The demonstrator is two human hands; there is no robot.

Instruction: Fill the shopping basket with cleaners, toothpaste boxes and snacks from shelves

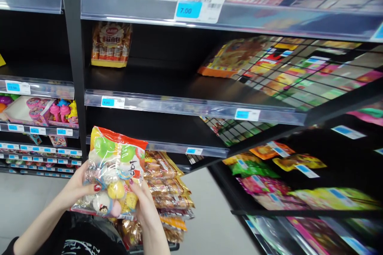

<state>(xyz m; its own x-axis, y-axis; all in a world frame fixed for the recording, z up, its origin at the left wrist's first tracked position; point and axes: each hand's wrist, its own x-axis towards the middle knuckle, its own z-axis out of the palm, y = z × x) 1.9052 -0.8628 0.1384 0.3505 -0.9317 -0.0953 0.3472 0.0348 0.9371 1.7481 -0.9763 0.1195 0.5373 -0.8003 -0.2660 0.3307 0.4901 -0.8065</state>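
A clear plastic candy bag with a red top edge is held upright in front of my body. Round sweets in green, yellow, white and pink show through it. My left hand grips its left side, thumb across the front. On the right side my right hand grips it, thumb on the front and the other fingers hidden behind. Just behind my right hand rises a stack of golden snack packages, partly covered by the bag and my arm.
A shelf ahead carries a bread pack on the left and an orange-edged packet on the right. A wire mesh side panel adjoins it. Hanging snack bags line the right rack. Colourful toys sit at left.
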